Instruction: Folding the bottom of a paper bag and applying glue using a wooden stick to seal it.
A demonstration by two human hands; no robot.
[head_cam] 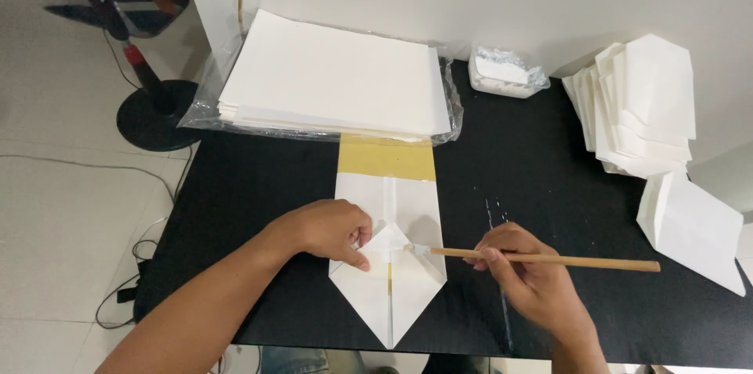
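Black surface [259,186], stack of white sheets in clear plastic wrap [337,80] at 12 o'clock, small foil-lined tub [507,73] at 1 o'clock, pile of folded white paper bags [639,107] at 2 o'clock, standing fan base [153,115] on tiled floor [63,209] at 10 o'clock

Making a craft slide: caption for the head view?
Left hand pins folded white paper while right hand brushes its flap.

It looked like a home corner turned into a small paper-craft workplace: a black bench [549,154] stood against a white wall on pale floor tiles [63,209], with a pedestal fan [149,111], trailing cables [133,288] and stacked white paper [337,80].
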